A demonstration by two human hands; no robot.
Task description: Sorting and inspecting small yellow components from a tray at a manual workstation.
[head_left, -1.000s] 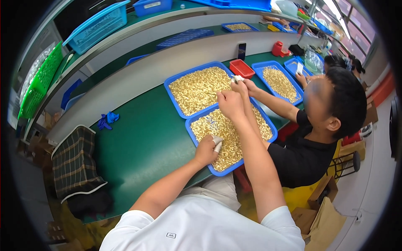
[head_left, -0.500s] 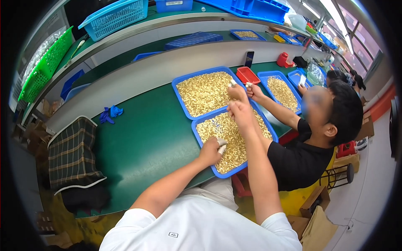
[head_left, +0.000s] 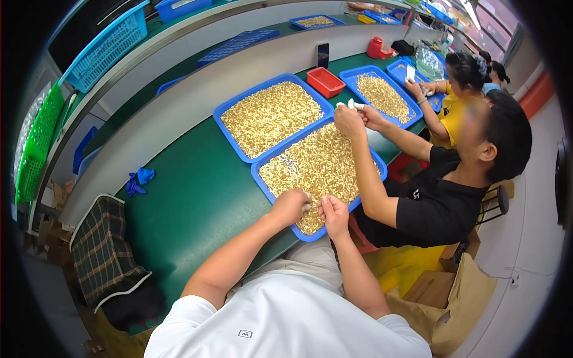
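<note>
- Our left hand pinches a small white piece in a closed grip over the near blue tray of small golden parts.
- Our right hand is curled just beside it; what its grip holds, we cannot tell.
- The tray sits on the green tabletop.

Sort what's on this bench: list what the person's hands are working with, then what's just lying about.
In hand:
- left hand and right hand, together over the near blue tray
- small golden parts heaped in that tray
- small white piece at the left fingers

Lying about:
- blue gloves on the green bench
- plaid bag
- red bin
- far blue tray of parts
</note>
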